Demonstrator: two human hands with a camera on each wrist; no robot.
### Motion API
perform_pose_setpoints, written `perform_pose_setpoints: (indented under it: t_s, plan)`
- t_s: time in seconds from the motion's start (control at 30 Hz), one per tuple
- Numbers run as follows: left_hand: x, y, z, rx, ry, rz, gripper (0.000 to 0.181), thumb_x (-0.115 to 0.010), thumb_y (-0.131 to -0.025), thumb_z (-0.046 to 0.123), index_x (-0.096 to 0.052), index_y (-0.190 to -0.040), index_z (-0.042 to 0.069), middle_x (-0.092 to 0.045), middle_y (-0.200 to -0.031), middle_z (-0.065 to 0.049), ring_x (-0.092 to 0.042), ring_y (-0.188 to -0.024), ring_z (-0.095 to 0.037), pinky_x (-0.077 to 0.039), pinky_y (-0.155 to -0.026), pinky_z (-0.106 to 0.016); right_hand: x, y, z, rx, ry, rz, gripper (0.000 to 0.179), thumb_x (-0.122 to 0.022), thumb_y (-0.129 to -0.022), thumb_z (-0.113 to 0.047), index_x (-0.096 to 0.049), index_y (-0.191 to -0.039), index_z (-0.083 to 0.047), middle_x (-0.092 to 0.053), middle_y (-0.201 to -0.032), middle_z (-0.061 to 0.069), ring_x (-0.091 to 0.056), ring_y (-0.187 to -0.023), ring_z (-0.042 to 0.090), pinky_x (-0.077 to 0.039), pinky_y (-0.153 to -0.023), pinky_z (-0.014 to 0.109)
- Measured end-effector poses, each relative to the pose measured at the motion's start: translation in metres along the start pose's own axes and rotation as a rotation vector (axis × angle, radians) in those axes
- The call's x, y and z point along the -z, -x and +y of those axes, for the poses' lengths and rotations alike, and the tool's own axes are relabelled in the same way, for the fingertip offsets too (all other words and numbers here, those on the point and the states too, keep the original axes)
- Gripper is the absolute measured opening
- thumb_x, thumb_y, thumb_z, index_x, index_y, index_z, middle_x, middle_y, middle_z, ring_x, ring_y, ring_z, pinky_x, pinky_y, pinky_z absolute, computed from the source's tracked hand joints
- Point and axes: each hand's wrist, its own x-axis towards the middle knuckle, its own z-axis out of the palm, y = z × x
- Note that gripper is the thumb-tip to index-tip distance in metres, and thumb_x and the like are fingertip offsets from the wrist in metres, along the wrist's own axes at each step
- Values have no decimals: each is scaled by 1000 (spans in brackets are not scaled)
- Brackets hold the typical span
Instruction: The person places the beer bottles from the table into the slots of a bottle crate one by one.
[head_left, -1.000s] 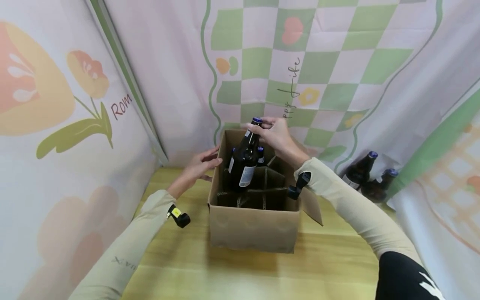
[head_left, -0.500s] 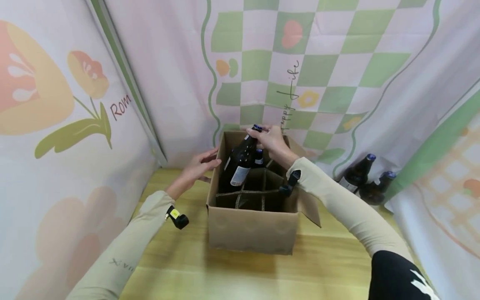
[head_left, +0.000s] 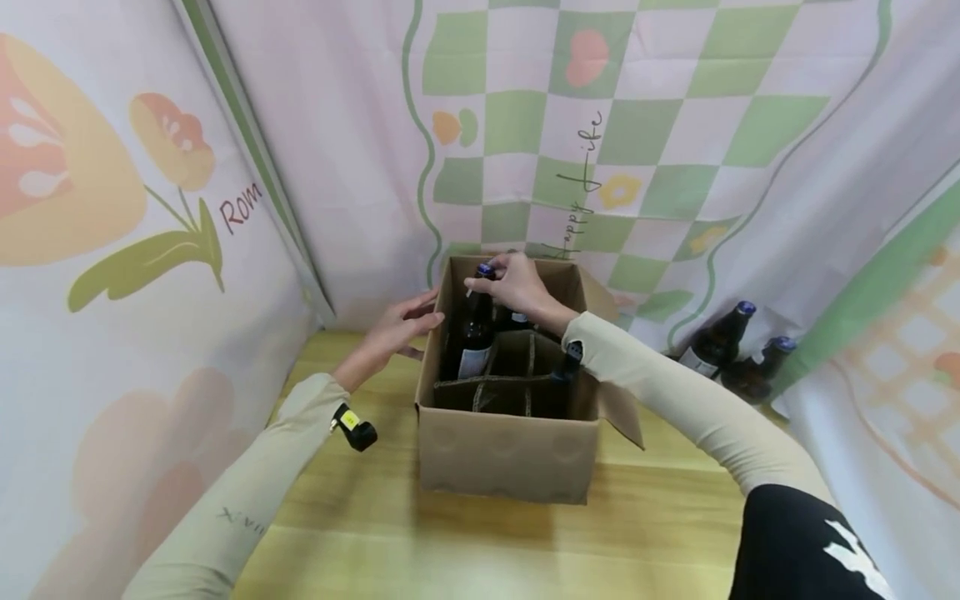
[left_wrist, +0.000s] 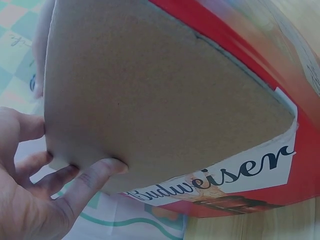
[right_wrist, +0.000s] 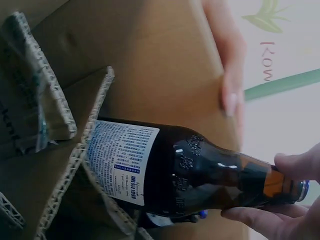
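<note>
The open cardboard box (head_left: 510, 454) has corrugated dividers (right_wrist: 95, 110) inside. My right hand (head_left: 521, 287) grips a dark glass beer bottle (head_left: 477, 329) by its neck, just under the blue cap. This bottle's lower part is down in a far-left compartment, and its white label (right_wrist: 122, 162) shows above the divider. Beside it another blue-capped bottle (right_wrist: 172, 219) is partly hidden. My left hand (head_left: 397, 329) holds the box's left side, its thumb on the folded-out brown flap (left_wrist: 150, 95) and its fingertips at the flap's edge. Red "Budweiser" print (left_wrist: 220, 175) covers the box's outside.
Two more dark bottles (head_left: 716, 340) stand at the right by the curtain. A side flap (head_left: 621, 417) sticks out from the box's right. The box rests on a wooden table (head_left: 360, 517), with patterned curtains (head_left: 337, 150) behind and to both sides.
My right hand has moved left and down with the bottle, which now sits lower and more upright in the far-left compartment. My left hand stays at the box's left side.
</note>
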Motion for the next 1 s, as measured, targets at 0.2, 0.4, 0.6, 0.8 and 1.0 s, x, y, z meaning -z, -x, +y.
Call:
perform_pose_setpoints:
  t_s: [0.2,0.4,0.6,0.8,1.0]
  plan:
    - [-2,-1,-1,-4,6,-1,67,-62,-106,29,-31,-166,29,-32,-170,-14,-50,-140,-44,-65,-88,-48,-12,4,7,27,81,-64,35,-80,-94,-24,-71,-115,3,-75,-83,13,-72,-80,44,-53,-56,24]
    - [-3,-1,-2,-3,17,4,67,-62,-106,29,-31,-166,28,-33,-170,-13,-49,-141,-44,-65,-89,-49,-19,5,9,64,124,-109,31,-83,-91,-19,-70,-106,5,-75,-86,20,-71,-77,42,-51,-53,21]
    - [-1,-1,0,0,5,10,66,-61,-106,30,-32,-166,29,-33,-170,-12,-49,-141,-43,-65,-90,-49,-21,2,13,44,159,-162,40,-82,-91,-17,-66,-117,9,-77,-88,19,-74,-81,42,-55,-57,22]
    - [-3,-2,1,-5,4,14,67,-62,-106,29,-32,-166,27,-33,-170,-13,-50,-141,-43,-65,-87,-48,-24,-1,22,60,191,-195,39,-85,-89,-15,-66,-112,9,-71,-77,11,-66,-60,18,-52,-58,20]
    - [-3,-1,-2,-16,15,17,67,-61,-107,28,-31,-166,25,-33,-170,-13,-50,-142,-41,-65,-87,-49,-34,-1,32,99,220,-248,34,-86,-87,-15,-63,-103,4,-63,-78,4,-59,-62,10,-53,-59,21]
